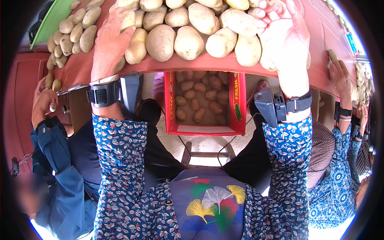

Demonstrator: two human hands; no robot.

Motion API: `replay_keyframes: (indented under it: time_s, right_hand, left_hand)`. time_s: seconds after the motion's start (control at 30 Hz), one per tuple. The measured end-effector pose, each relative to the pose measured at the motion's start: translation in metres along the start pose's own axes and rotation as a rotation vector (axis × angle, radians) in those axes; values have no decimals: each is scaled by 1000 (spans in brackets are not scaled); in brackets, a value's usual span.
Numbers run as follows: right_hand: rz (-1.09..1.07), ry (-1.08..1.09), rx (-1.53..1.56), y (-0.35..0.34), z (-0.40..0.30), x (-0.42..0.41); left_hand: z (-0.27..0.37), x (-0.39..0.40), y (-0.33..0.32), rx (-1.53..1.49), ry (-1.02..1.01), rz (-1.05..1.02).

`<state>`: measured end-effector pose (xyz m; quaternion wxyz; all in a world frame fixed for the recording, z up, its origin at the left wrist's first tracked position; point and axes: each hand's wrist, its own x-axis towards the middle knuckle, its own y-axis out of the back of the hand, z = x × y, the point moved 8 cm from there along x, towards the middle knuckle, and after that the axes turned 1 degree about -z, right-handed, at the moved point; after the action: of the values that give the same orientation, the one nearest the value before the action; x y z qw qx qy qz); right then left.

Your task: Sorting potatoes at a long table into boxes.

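Observation:
A pile of pale potatoes (189, 43) lies along the near edge of the red table (198, 64). My left hand (111, 43) rests against the pile's left side, thumb and fingers apart around a potato (127, 19); the fingertips are partly hidden. At the right side, my right hand (285, 36) is turned palm inward with bent fingers, and its fingertips touch or nearly touch a long potato (240, 22). Strong light washes out part of that palm. Below the table edge, between my knees, a red cardboard box (207, 130) holds several potatoes (199, 87).
More potatoes (76, 33) lie at the table's left, near a green panel (46, 22). A co-worker's hands (45, 99) hold potatoes there. At right, another person's hand (340, 75) touches a potato (333, 55). A wooden stool (207, 154) stands beneath the box.

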<state>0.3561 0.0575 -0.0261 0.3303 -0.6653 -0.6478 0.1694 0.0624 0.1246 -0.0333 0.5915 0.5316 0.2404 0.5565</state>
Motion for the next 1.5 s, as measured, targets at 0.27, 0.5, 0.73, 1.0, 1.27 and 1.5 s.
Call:
replay_keyframes:
  time_s: [0.27, 0.5, 0.73, 1.0, 1.27, 1.5]
  right_hand:
    - [23, -50, -29, 9, 4, -4]
    - [3, -337, -69, -4, 34, -12]
    - [-168, -463, -464, -11, 66, -29]
    - [-863, -511, -842, -35, 75, -57]
    - [-632, -666, -752, -34, 68, -57]
    - [-410, -417, -607, -30, 51, -27]
  left_hand:
    - [-5, 2, 14, -325, 227, 155]
    - [98, -8, 8, -1170, -66, 348]
    - [127, -20, -28, -1127, 32, -292]
    - [95, -13, -3, -1117, 53, 62]
    - [83, -12, 4, -1265, 36, 148]
    - [69, -7, 6, -1265, -24, 233]
